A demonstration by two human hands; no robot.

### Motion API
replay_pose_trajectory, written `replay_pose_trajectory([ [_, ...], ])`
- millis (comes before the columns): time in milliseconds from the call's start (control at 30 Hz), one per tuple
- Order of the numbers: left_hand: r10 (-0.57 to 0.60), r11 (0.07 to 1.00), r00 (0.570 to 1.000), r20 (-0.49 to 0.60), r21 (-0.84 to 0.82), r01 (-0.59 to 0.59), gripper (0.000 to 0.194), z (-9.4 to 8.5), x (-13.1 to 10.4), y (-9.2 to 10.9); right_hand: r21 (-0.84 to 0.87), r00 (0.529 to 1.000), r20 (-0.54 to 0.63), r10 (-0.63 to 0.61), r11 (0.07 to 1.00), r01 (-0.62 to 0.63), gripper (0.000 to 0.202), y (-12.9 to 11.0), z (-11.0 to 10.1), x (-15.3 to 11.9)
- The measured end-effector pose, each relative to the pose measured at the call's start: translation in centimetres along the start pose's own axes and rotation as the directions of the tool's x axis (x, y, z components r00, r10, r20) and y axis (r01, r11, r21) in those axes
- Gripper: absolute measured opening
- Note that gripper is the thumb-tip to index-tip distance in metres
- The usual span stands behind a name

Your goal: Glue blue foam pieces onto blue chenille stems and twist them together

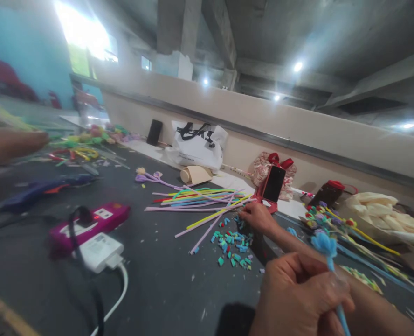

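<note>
The blue flower (324,243) was located at the lower right, above the counter (165,289), with its head uppermost and its stem slightly tilted. The left hand (303,296) was closed around the stem, thumb and fingers pinched just below the head. The right hand (258,217) was extended beyond it, low over the counter, with fingers curled together; whether it gripped anything could not be determined.

The right hand was positioned at the near right end of a loose pile of coloured fuzzy stems (198,202), mainly lilac, yellow, green and blue. Small clippings (237,245), mostly blue and green, lay scattered just below that hand. A phone (274,185) leaned on a red stand behind it. To the right lay a bunch of small flowers (320,217), beside a cream cloth (375,212).

Farther left, a brown roll (196,174) lay in front of a white bag (203,151). A purple power strip (118,215) carried a white charger (100,252). At the left edge, another person's hand (14,145) appeared blurred; its grip could not be determined.
</note>
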State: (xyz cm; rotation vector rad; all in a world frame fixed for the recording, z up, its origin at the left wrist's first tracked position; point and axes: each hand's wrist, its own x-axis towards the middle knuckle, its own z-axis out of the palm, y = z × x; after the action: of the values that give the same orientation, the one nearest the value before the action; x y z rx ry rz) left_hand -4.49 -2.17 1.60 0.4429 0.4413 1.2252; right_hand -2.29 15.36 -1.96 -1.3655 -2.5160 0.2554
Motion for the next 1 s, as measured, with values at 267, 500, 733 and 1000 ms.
replay_pose_trajectory([
  [267,-0.006,0.999,1.0,-0.03,0.04,0.007,0.029,-0.3,0.3,0.1,-0.029,0.997,0.031,0.07,0.997,-0.069,0.017,0.1,0.8,2.1],
  [500,0.008,0.995,0.998,0.054,0.097,-0.013,0.026,-1.1,0.3,0.3,0.274,0.996,0.08,0.038,0.96,-0.059,0.019,0.4,-0.4,0.8],
  [733,0.021,0.984,0.999,0.026,0.175,-0.025,0.021,-1.5,0.5,0.3,0.591,0.99,0.132,0.051,0.798,-0.119,0.018,1.6,-2.4,-3.2],
  [1000,0.064,0.975,0.985,-0.163,0.222,-0.026,0.021,-1.9,0.7,1.1,0.842,0.983,0.164,0.083,0.508,-0.184,0.025,2.5,-5.8,-11.4],
])
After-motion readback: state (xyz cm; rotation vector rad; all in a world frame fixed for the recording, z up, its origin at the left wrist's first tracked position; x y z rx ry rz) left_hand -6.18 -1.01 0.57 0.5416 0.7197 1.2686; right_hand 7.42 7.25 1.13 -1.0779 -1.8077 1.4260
